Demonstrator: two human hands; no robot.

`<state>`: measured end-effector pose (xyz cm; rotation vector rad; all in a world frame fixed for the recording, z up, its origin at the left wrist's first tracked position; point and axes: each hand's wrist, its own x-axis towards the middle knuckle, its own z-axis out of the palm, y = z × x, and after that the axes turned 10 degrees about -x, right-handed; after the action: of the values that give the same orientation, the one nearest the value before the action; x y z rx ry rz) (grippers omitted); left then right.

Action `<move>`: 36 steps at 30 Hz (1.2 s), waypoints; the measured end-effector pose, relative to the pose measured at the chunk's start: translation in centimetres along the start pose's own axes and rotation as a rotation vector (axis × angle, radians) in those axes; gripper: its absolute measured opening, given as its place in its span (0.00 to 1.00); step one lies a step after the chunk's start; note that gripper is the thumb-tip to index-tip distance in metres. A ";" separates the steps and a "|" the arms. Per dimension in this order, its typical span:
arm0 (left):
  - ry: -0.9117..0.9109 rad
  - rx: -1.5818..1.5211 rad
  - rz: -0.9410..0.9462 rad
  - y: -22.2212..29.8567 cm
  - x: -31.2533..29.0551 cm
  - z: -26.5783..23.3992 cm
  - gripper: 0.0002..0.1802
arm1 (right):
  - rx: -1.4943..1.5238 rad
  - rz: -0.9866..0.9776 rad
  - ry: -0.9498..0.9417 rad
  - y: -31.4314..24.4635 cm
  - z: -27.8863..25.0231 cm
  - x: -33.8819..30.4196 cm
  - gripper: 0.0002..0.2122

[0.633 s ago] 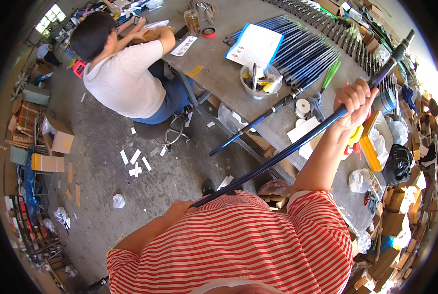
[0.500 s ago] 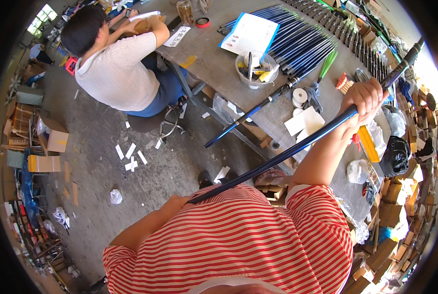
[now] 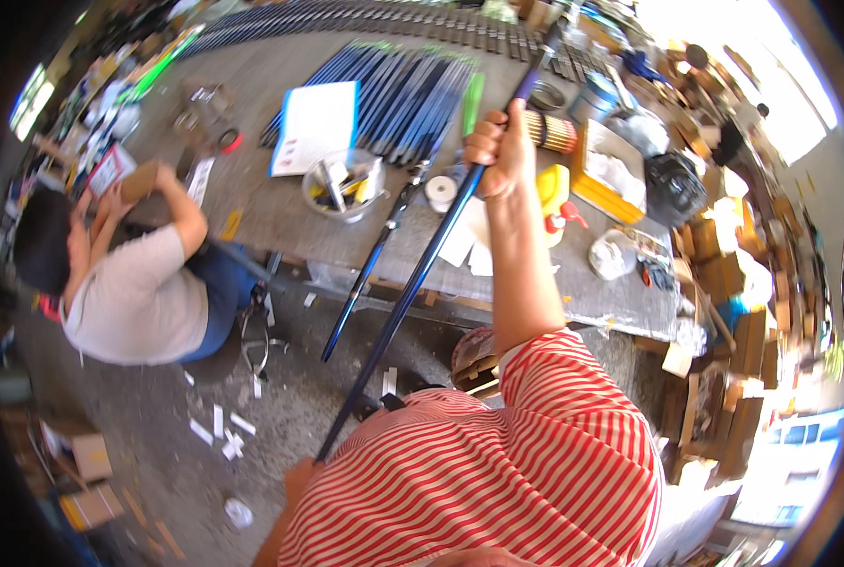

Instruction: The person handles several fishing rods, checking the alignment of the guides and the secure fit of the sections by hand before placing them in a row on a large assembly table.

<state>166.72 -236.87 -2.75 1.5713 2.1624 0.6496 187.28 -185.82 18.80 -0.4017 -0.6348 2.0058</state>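
My right hand [image 3: 502,156] is wrapped round a dark blue fishing rod [image 3: 405,300], well up its length. The rod slants across in front of me, from the far right down to my left side. At its lower end my left hand [image 3: 299,477] closes on it, with its fingers partly hidden beside my striped shirt. A second blue fishing rod [image 3: 373,260] lies on the table [image 3: 280,227], its thin end sticking out over the near edge. Behind it rests a row of similar blue rods [image 3: 393,99], partly under a blue-edged white sheet [image 3: 315,128].
A clear tub of small tools [image 3: 344,210], a white spool [image 3: 440,194], a yellow box [image 3: 611,170] and a plastic container [image 3: 613,253] stand on the table. At the left sits a co-worker [image 3: 138,293] holding something brown. Cardboard boxes [image 3: 724,265] crowd the right.
My view has turned, so the table and co-worker sit further left. The held rod slants more steeply, and my right arm reaches further forward. Both hands keep their hold.
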 end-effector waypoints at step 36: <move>0.246 -1.547 -1.003 4.2 20.3 9.1 0.26 | -0.870 0.588 0.258 24.0 -16.0 -6.1 0.14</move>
<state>169.08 -215.14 -8.60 -0.3674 1.3725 1.5135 181.68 -196.52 -8.12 -1.4791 -1.3204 2.0482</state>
